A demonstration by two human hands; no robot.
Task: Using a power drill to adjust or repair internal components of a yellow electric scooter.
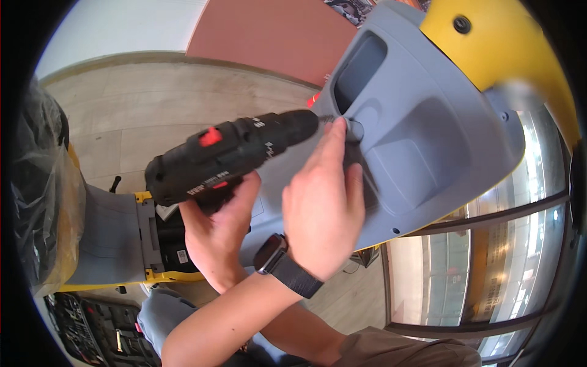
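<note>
My right hand [223, 235] grips a black cordless drill [226, 156] with red switches, holding it by the handle below the body. The drill lies across the view, its chuck and thin bit [327, 118] directed at a small rounded grey knob or hook [353, 129] on a grey plastic panel [422, 140]. My left hand [324, 205], with a dark watch [272, 254] on the wrist, reaches over my right forearm. Its index finger is stretched out, the tip touching beside the bit's end and the knob. The thumb stands apart. Whether the bit touches a screw is hidden.
The panel belongs to a yellow and grey scooter with a pocket [362, 70] and a yellow front cover [483, 37]. An open compartment [174, 238] sits in the footboard. Clear plastic wraps the seat end [46, 202]. A black tool case [101, 330] lies lower left.
</note>
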